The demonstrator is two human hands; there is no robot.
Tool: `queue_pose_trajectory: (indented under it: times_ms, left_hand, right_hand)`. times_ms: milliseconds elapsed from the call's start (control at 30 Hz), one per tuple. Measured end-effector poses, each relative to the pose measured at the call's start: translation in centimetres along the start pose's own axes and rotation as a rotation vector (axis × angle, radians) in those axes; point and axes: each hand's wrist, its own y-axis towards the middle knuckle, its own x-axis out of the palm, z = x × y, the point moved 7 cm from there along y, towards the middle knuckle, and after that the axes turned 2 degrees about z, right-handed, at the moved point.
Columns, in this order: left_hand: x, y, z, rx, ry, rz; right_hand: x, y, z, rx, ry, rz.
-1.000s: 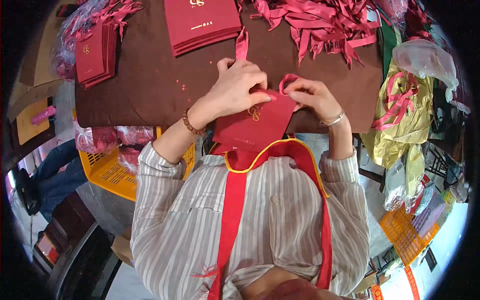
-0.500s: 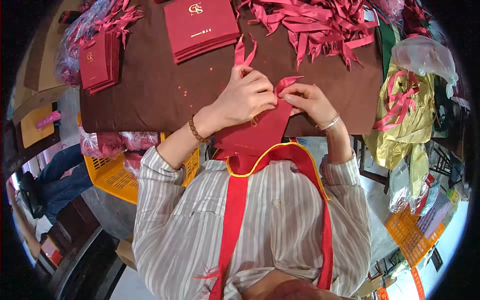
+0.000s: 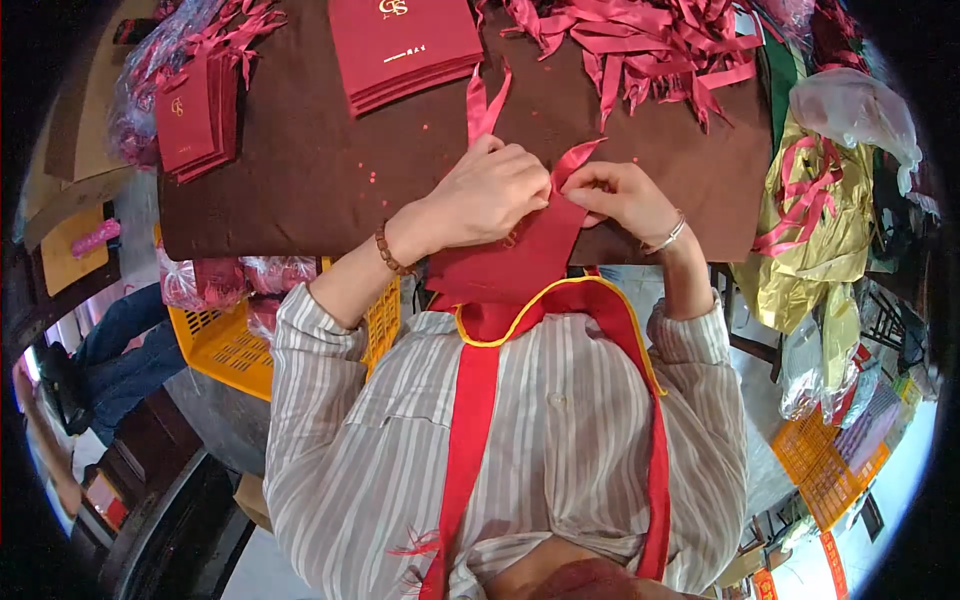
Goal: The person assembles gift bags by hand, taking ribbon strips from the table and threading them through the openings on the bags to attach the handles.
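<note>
The red bag lies across the near edge of the brown tablecloth, its lower end close to the red apron. The left hand is curled narrow, gripping the bag's top edge; the right hand pinches a pink ribbon at its upper corner. Bare cloth shows on both sides of the hands. Farther back, a stack of red bags and a ribbon heap bound that room. Beyond the cloth's right edge hangs gold wrapping; a yellow crate stands below its left part.
</note>
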Motion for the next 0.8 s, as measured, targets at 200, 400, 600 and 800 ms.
queue_pose_trajectory:
  times_ms: [200, 400, 600, 800]
  left_hand:
    - [0.4, -0.4, -1.1, -0.282, -0.047, -0.086]
    - [0.7, -0.7, -1.2, -0.298, -0.006, -0.103]
    - [0.8, -0.9, -1.8, -0.278, -0.099, -0.119]
    - [0.7, -1.1, -2.0, -0.301, -0.228, -0.159]
  right_hand:
    - [0.5, 0.1, -0.8, 0.0, 0.024, -0.062]
    - [0.4, 0.2, -0.1, 0.004, -0.063, -0.105]
    - [0.2, 0.1, -0.3, -0.021, -0.174, -0.112]
    - [0.9, -0.5, -1.9, -0.233, -0.3, -0.203]
